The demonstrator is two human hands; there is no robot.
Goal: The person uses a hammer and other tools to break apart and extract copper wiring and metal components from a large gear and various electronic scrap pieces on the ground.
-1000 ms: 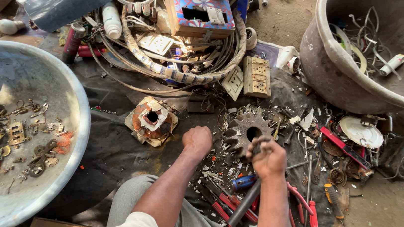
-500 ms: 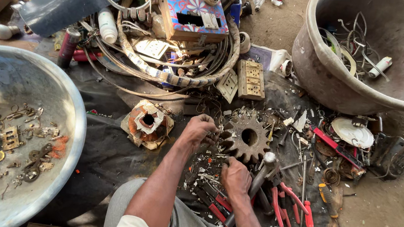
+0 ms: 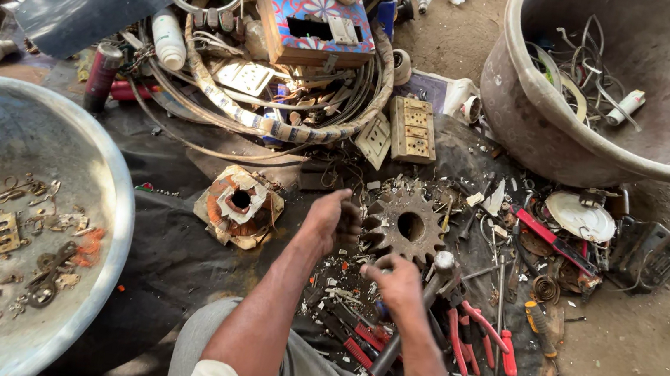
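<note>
beside the rusty gear (image 3: 407,225) — both hands (image 3: 333,219) (image 3: 396,281) curled.

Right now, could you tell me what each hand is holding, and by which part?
The right hand grips a hammer high on its handle, near the head. The left hand rests beside the rusty gear; any hold is unclear.

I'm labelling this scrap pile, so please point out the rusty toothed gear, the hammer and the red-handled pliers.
rusty toothed gear (image 3: 396,237): head view, on its face left of the centre hole.
hammer (image 3: 445,263): head view, on its metal head.
red-handled pliers (image 3: 493,339): head view, on one red handle.
</note>
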